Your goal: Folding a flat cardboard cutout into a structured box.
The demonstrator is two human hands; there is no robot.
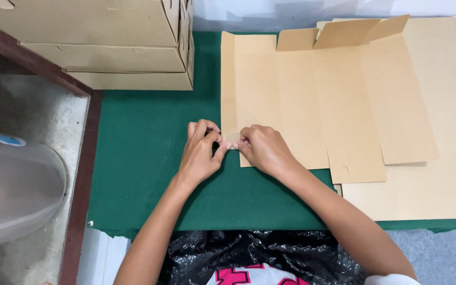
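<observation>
Now, line by line:

Left hand: the left hand (200,150) sits at the frame's centre, fingers curled in, thumb and fingertips pinched on the near-left corner of the blank (302,100).

Right hand: the right hand (264,149) lies just beside it, touching it at the fingertips, knuckles up, also closed on that same corner; how much card each hand has between its fingers cannot be told, since the knuckles hide the pinch.

Blank: a flat, unfolded brown cardboard box blank, creased into long panels, lying in the upper middle and right of the frame; its narrow left strip runs up from the hands, and small flaps stand slightly lifted at its far edge.

Sheet: a larger plain brown sheet (449,179) lies under the blank, showing at the right and lower right.

Mat: a green mat (138,158) covers the tabletop beneath everything.

Boxes: a stack of made-up brown boxes (117,47) stands at the upper left, well apart from the hands.

Table edge: a dark red-brown rim (80,190) runs down the left side of the mat.

Cover: a clear plastic dome (11,190) shows at the far left, off the table.

Wrap: black bubble wrap (249,253) lies at the bottom centre, between the forearms.
</observation>
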